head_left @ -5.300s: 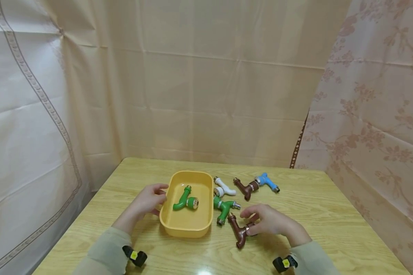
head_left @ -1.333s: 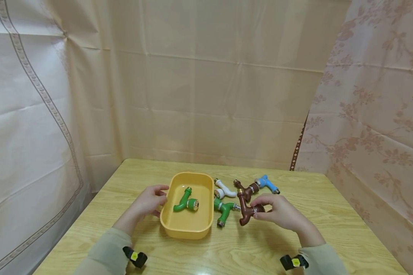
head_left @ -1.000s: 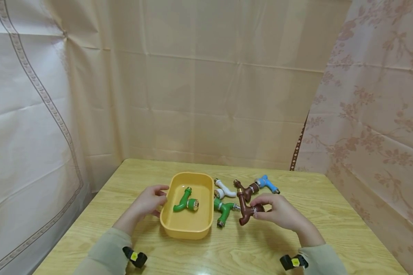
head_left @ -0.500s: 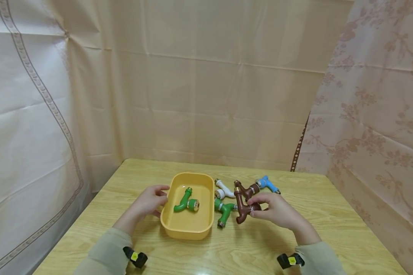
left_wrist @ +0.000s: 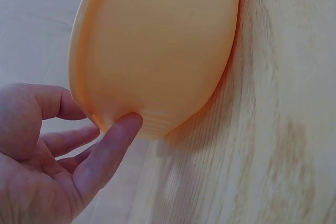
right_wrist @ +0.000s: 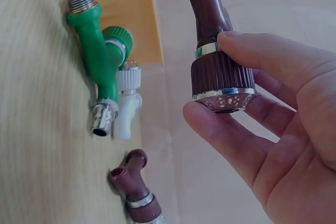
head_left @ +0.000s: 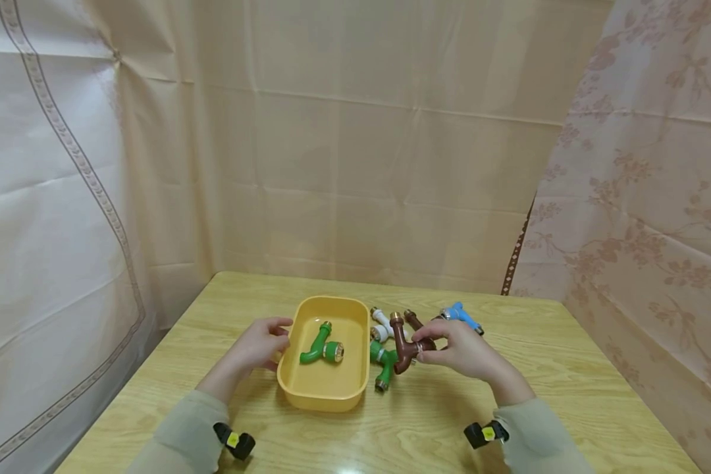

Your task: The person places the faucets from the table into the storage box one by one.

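Observation:
A yellow tray (head_left: 322, 401) holds one green tap (head_left: 316, 347). My left hand (head_left: 259, 345) touches the tray's left side; in the left wrist view the thumb of that hand (left_wrist: 52, 156) lies on the tray's outer wall (left_wrist: 157, 51). Raised over the other taps, a brown tap (head_left: 401, 349) is pinched by its knob in my right hand (head_left: 465, 349). The right wrist view shows the thumb and fingers of this hand (right_wrist: 278, 114) around the ribbed knob of the brown tap (right_wrist: 210, 11), clear of the wooden surface.
Right of the tray lie a second green tap (head_left: 385, 375), a white tap (head_left: 380, 318), another brown tap (head_left: 413, 319) partly hidden behind my right hand, and a blue tap (head_left: 462, 316). Curtains (head_left: 355, 164) hang behind the wooden table (head_left: 569, 395).
My right hand picked up the nearer brown tap from the table, lifted it and has moved left, closer to the tray. The left hand and the tray have stayed nearly still.

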Available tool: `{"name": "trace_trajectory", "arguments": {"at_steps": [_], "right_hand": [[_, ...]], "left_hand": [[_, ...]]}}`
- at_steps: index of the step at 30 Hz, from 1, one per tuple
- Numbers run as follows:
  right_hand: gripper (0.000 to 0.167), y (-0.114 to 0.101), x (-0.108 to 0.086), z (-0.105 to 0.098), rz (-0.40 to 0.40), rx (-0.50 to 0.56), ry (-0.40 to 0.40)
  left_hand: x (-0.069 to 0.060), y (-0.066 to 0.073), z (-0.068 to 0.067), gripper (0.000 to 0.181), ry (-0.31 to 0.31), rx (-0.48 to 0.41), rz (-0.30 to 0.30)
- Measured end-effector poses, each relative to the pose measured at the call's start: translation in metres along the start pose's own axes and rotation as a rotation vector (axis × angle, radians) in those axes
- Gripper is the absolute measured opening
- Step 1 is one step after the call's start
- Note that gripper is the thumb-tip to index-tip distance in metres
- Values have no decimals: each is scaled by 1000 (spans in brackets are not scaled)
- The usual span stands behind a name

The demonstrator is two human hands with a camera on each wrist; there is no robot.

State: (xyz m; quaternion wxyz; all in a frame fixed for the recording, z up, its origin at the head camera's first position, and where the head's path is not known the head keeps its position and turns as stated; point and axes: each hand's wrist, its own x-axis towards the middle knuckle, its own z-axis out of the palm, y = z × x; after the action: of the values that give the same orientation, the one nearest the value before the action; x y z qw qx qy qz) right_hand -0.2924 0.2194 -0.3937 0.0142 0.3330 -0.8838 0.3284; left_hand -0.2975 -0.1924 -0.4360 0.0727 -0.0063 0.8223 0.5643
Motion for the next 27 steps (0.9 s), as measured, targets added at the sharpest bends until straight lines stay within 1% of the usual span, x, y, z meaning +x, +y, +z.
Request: {"name": "trace_trajectory", "arguments": {"at_steps": [5,8,11,18,23,25,27], "right_hand": [[26,-6,11,-2,3,-7,-11],[26,-8,18,-3,33,10,-20],[27,-9,25,-2,82,57,-28],[26,-9,39,-1,122,106,-24],[27,-12,49,-2,146,92,4],[28,-12,52,-2,145,67,13],[29,-13,56,-2,145,73,9]], "left_hand": [[0,0,0,52,1,0,1],[0,0,0,53,1,-3,5],[1,0,0,54,0,-7,8],[2,-1,-1,54,1,-11,11],[1,-1,0,54,2,-6,5],[1,-1,0,53,0,-5,5],[1,0,0,53,-1,-5,3]]}}
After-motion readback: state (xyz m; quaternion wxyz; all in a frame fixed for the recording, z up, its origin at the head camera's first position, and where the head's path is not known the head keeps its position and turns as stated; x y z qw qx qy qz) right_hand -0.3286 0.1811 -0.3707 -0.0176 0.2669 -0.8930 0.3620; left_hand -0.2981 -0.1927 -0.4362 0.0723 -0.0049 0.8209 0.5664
